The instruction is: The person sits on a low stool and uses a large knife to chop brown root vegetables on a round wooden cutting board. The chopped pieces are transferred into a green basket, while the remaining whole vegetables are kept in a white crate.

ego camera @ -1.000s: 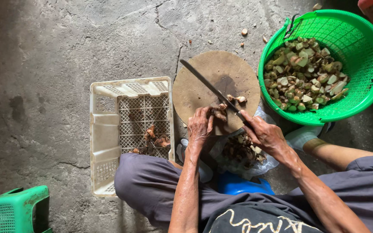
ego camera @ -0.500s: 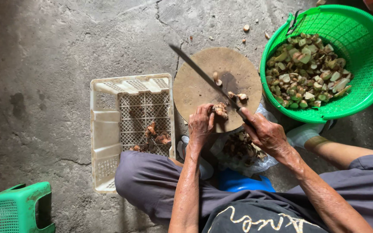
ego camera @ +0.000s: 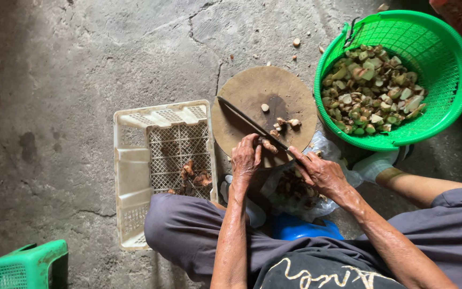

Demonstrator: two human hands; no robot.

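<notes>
1. Right hand (ego camera: 319, 172) wrapped tight around the handle of a long dark knife (ego camera: 249, 123), blade lying across the round wooden chopping board (ego camera: 247, 88).
2. Left hand (ego camera: 245, 159) curled at the board's near edge, fingertips pinched on a small brown root piece (ego camera: 269, 145) right beside the blade.
3. Cut pieces (ego camera: 286, 123) scattered mid-board.
4. Green basket (ego camera: 445, 104) of chopped pieces to the right, white crate (ego camera: 135, 171) to the left, plastic bag (ego camera: 322, 147) of roots under the right hand.
</notes>
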